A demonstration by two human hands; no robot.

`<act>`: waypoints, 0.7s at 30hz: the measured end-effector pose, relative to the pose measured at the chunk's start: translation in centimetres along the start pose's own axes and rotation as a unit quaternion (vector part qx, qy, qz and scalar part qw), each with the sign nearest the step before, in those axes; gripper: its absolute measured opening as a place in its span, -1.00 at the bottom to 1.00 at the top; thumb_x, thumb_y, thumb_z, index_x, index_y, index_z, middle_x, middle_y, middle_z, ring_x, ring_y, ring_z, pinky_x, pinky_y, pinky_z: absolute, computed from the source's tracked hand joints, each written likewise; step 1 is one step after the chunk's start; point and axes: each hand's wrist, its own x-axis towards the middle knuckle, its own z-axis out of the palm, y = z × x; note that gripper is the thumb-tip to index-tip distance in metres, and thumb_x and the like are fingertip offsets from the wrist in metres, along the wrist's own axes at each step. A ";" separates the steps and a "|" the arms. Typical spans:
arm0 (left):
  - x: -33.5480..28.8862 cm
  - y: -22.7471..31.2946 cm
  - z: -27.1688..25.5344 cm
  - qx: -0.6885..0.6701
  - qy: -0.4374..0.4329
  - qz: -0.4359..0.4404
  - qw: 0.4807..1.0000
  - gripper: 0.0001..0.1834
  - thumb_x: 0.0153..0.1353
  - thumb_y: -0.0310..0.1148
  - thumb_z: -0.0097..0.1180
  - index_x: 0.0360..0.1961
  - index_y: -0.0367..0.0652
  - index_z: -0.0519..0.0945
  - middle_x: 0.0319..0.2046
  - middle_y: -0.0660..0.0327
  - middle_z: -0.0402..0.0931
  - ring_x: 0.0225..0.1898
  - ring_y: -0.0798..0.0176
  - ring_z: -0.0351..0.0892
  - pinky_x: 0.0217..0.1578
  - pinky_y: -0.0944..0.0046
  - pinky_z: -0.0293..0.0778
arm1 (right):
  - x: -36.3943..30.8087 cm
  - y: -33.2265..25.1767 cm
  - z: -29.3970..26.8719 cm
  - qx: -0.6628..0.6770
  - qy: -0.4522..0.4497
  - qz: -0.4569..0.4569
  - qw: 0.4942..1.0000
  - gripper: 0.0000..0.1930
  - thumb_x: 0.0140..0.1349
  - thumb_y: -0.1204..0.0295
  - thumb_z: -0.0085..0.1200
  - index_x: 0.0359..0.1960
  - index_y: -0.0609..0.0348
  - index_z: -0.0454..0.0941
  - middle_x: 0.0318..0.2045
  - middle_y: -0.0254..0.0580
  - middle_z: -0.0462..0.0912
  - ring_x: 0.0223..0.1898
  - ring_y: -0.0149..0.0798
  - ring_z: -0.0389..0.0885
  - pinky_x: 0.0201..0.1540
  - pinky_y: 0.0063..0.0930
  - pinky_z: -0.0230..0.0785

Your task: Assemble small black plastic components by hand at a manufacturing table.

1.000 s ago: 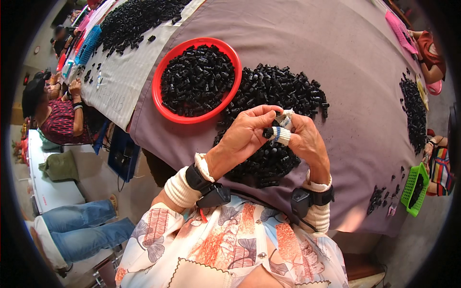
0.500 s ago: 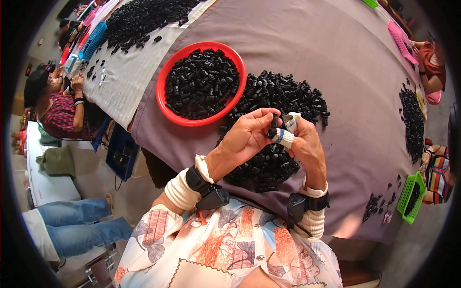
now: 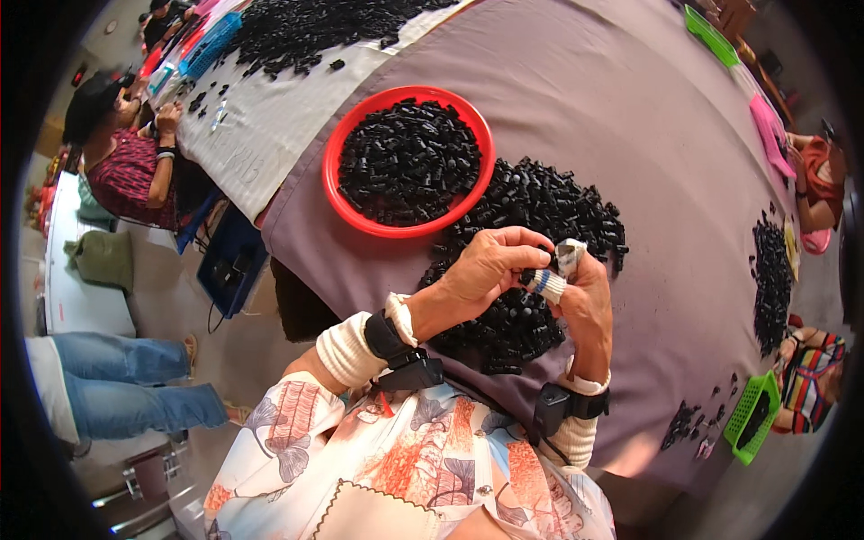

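Over a heap of small black plastic parts (image 3: 553, 202), my two hands meet in front of me. My left hand (image 3: 490, 270) pinches a small black plastic part (image 3: 528, 277) between thumb and fingers, and most of it is hidden. My right hand (image 3: 587, 297) is closed at the same part from the other side. A whitish wrap (image 3: 570, 256) covers its thumb, and a white finger sleeve (image 3: 548, 285) with blue stripes covers one finger. Just beyond my left hand, a round red bowl (image 3: 490, 153) full of similar black parts stands on the cloth.
A mauve cloth (image 3: 630, 108) covers the table. Another large pile of black parts (image 3: 315, 31) lies at the far left, near a seated person (image 3: 130, 171). On the right are more parts (image 3: 771, 279), a green basket (image 3: 742, 418), a pink basket (image 3: 769, 135) and other people's arms.
The view has shifted, so the bowl and heap appear farther right and lower. My left fingers have closed over the black part, which showed upright between them before.
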 end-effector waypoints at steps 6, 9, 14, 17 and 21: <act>0.1 -0.2 0.3 -0.004 0.018 0.020 1.000 -0.85 0.10 -0.41 0.11 -0.30 -0.22 0.54 -0.45 0.30 0.50 -0.45 0.48 0.48 -0.41 0.46 0.43 | 0.0 0.0 0.3 0.022 0.012 0.007 1.000 -0.76 -0.12 0.41 0.29 -0.54 0.15 0.43 -0.71 -0.49 0.39 -0.73 -0.63 0.28 -0.74 -0.72 0.07; -0.1 0.1 0.1 0.000 0.004 0.009 1.000 -0.83 0.12 -0.45 0.07 -0.25 -0.26 0.52 -0.40 0.25 0.52 -0.39 0.43 0.51 -0.34 0.42 0.46 | -0.1 -0.2 0.4 0.046 0.013 0.018 0.999 -0.76 -0.12 0.41 0.29 -0.52 0.16 0.43 -0.71 -0.49 0.39 -0.73 -0.63 0.29 -0.74 -0.73 0.07; -0.3 0.4 -0.2 0.007 -0.026 0.005 1.000 -0.79 0.13 -0.50 0.04 -0.19 -0.32 0.49 -0.35 0.19 0.53 -0.33 0.38 0.54 -0.27 0.36 0.49 | -0.1 -0.5 0.5 0.052 0.010 0.018 0.998 -0.79 -0.10 0.46 0.26 -0.50 0.16 0.43 -0.71 -0.49 0.40 -0.74 -0.63 0.29 -0.75 -0.74 0.07; -0.5 1.1 -0.5 0.003 0.011 0.034 0.999 -0.76 0.14 -0.51 0.02 -0.15 -0.33 0.48 -0.39 0.23 0.52 -0.39 0.39 0.53 -0.32 0.41 0.49 | -0.1 -0.4 0.4 0.060 0.014 0.017 0.998 -0.82 -0.07 0.50 0.22 -0.51 0.14 0.42 -0.71 -0.49 0.40 -0.74 -0.63 0.29 -0.75 -0.74 0.07; -0.4 3.5 -2.0 0.002 0.035 0.096 0.995 -0.75 0.15 -0.50 0.01 -0.13 -0.33 0.47 -0.46 0.24 0.50 -0.45 0.39 0.52 -0.34 0.39 0.49 | -0.1 0.2 -0.1 0.100 0.019 0.000 0.995 -0.85 -0.03 0.53 0.17 -0.54 0.10 0.40 -0.72 -0.50 0.39 -0.76 -0.63 0.27 -0.76 -0.74 0.04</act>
